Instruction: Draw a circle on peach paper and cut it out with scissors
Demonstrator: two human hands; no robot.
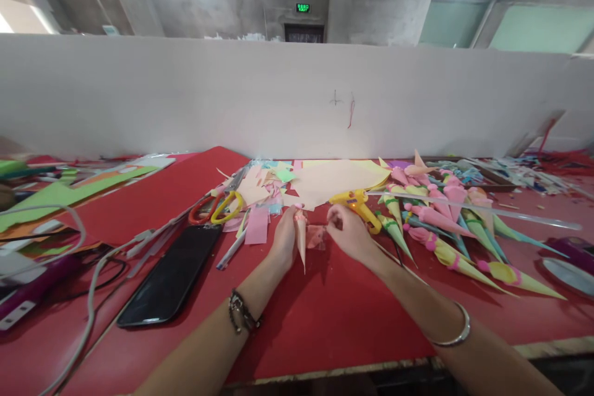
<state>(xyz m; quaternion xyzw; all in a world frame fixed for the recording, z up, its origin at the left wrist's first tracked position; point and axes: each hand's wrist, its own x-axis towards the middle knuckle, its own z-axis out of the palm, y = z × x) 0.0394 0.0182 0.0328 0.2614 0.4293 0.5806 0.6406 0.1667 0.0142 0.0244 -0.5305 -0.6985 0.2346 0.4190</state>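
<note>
A pale cone [301, 240] is gripped in the left hand [282, 240] over the table [343, 328], its tip pointed near. The right hand [351, 234] is curled, left of the glue gun [355, 199]; whether anything is pinched cannot be told. The cone, probably light, thin and easily crushed, is best held softly by its wider far end.

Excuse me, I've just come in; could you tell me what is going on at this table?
A person is handling small paper cones. The left hand holds a pale cone point down, while the right hand is beside it with its fingers curled; whether they pinch anything is too small to tell. A yellow glue gun lies just beyond the right hand. More pink, yellow and green cones lie piled to the right, and a phone lies to the left.
</note>
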